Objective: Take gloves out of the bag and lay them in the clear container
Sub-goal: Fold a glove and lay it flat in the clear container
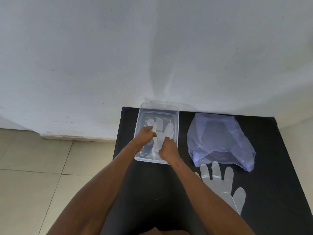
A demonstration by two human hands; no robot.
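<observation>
A clear rectangular container [177,126] stands at the far left of the black table. A thin translucent glove [160,126] lies inside it, fingers pointing away from me. My left hand [144,136] pinches the glove near its left fingers, and my right hand [167,148] presses on the glove's palm part. A second translucent glove [218,182] lies flat on the table to the right, partly under my right forearm. A bluish see-through plastic bag [218,139] rests crumpled behind that glove.
The black table [271,167] ends against a white wall [152,48] at the back. Its left edge runs just beside the container, with a tiled floor [33,167] below.
</observation>
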